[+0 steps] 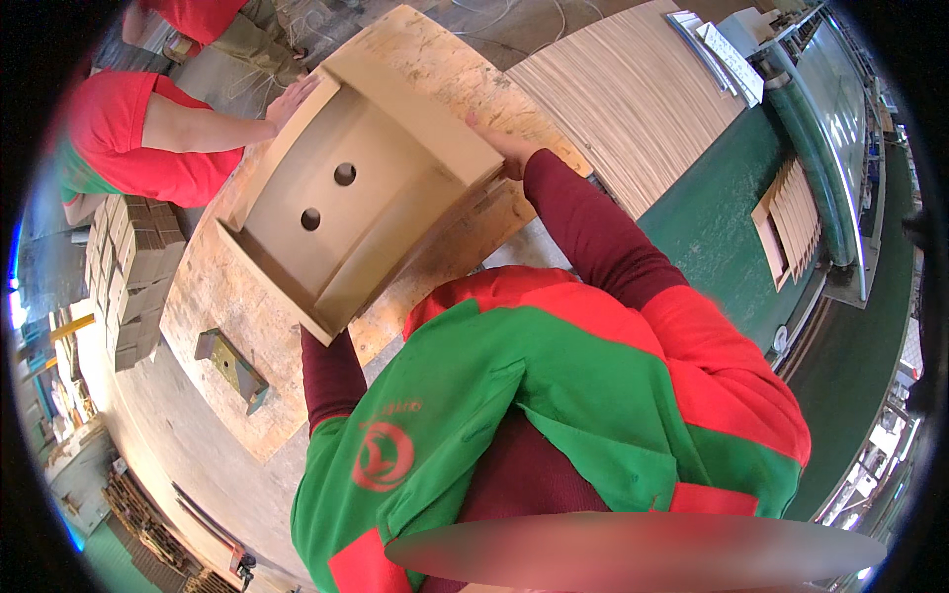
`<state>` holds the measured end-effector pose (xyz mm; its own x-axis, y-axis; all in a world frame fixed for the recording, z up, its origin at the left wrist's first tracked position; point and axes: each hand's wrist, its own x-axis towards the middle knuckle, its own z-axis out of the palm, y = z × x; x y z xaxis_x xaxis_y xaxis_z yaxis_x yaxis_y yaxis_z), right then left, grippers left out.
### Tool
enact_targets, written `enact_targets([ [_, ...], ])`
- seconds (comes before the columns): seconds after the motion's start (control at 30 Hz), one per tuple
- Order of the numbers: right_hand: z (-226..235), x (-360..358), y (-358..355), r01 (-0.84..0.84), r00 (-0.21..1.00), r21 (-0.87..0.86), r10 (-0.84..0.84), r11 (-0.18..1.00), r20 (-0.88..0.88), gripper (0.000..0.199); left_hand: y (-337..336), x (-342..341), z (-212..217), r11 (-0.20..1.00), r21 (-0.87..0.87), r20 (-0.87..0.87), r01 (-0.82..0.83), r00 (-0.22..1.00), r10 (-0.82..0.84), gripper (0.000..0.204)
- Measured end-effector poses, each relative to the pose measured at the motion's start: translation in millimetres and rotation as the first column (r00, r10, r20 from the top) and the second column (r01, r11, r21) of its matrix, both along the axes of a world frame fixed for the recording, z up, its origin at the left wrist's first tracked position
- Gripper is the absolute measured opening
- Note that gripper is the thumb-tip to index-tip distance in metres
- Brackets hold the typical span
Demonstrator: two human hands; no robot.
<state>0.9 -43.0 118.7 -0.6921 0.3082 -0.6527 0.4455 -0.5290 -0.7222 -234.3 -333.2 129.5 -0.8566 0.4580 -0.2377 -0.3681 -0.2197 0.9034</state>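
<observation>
A shallow brown cardboard box (386,198), with two round holes in its inner panel, lies tilted across a worn wooden tabletop (514,94). At the box's right end, my right hand (504,146) grips the corner; some fingers are hidden behind the cardboard. My left forearm reaches up under the near left corner, where the box hides my left hand, so its fingers cannot be made out. A co-worker's hand (289,106) rests on the far left wall of the box.
A small metal bracket-like piece (232,368) lies on the tabletop's left part. Bundled cardboard (133,277) is stacked at the left. To the right, flat cardboard sheets (623,99) and a slotted cardboard stack (788,222) lie on a green machine bed (712,247). The co-worker (148,138) stands far left.
</observation>
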Motion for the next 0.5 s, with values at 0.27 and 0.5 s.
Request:
enact_targets([
  [0.27,-14,21,-1,0.2,0.977,0.093,-0.191,0.975,-0.099,0.097,29,15,10,0.998,0.004,-0.01,0.067,0.998,-0.067,0.074],
  [0.5,-1,12,37,0.175,0.925,0.021,-0.157,0.984,-0.346,0.088,27,-18,26,0.985,0.002,-0.111,0.172,0.979,-0.171,0.072],
])
